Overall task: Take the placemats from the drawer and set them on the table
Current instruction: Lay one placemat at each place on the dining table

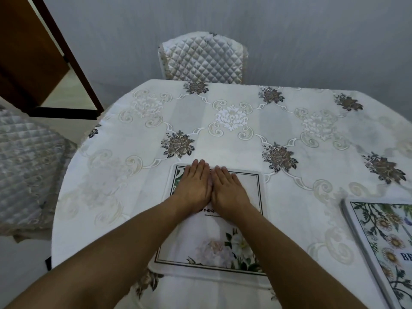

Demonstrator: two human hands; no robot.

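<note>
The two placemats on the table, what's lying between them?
Nothing: the head view shows only bare patterned tablecloth between the white-flower placemat and the daisy placemat.

White floral placemat (pixel 214 248), daisy-print placemat (pixel 383 237), cream rose-patterned tablecloth (pixel 223 121)

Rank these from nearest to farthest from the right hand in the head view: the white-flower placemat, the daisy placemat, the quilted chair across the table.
1. White-flower placemat, directly under the right hand.
2. Daisy placemat, at the table's right edge.
3. Quilted chair, beyond the table's far side.
</note>
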